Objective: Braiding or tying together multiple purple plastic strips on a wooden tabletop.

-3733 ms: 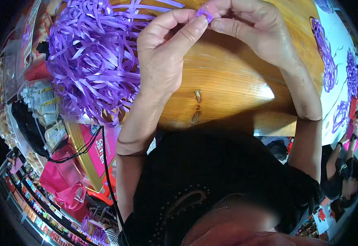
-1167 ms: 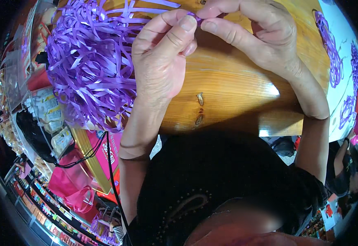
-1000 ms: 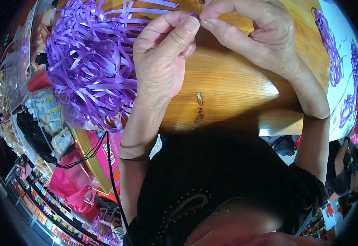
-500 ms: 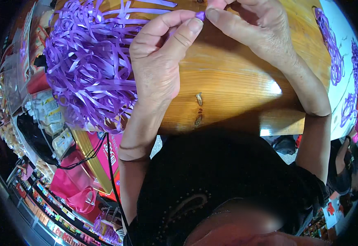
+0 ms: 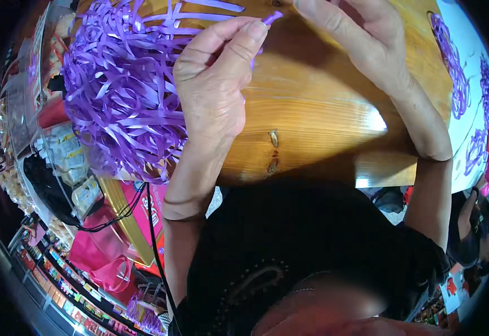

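Observation:
Between the thumb and forefinger of my left hand [image 5: 213, 84], a narrow purple ribbon [image 5: 272, 18] is pinched, its twisted end sticking out past the fingertips. More of the ribbon shows below those fingers. My right hand [image 5: 370, 42] hangs over the table a little to the right, apart from the ribbon. Its thumb is stretched out and stands off from the other fingers, some of which run out of the picture at the top; nothing shows in it. Left of my left hand lies a large tangled heap of purple ribbons [image 5: 127, 89], a few strands reaching toward my wrist.
The glossy wooden table [image 5: 311, 112] ends just before my body. On a white marbled surface [image 5: 471, 50] at the right lie purple ribbon bundles [image 5: 451, 67]. Clear plastic boxes with packets [image 5: 68, 157] and a pink bag [image 5: 101, 252] crowd the left. Another person [image 5: 471, 224] is at the right.
My right hand has let go of the ribbon end and moved off to the right. The left hand has shifted slightly left, still pinching the ribbon, whose tip now shows.

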Motion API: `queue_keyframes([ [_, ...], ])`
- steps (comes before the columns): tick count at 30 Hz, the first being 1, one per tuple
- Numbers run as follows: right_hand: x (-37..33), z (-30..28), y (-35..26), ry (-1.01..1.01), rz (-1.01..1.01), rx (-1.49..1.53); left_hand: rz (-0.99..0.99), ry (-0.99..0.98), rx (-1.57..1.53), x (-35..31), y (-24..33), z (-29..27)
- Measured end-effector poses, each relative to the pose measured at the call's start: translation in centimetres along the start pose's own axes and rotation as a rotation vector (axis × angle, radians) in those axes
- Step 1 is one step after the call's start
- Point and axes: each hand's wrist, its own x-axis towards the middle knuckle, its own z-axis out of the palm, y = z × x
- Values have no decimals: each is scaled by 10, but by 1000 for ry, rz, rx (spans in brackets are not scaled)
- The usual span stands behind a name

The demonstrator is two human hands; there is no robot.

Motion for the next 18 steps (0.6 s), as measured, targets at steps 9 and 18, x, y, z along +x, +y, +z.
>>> queue_keyframes([
  [9,29,14,55,287,-1194,-393,-3,-41,20,-1,-4,4],
  [18,9,-19,2,-63,-529,-582,187,44,196,5,4,-7],
])
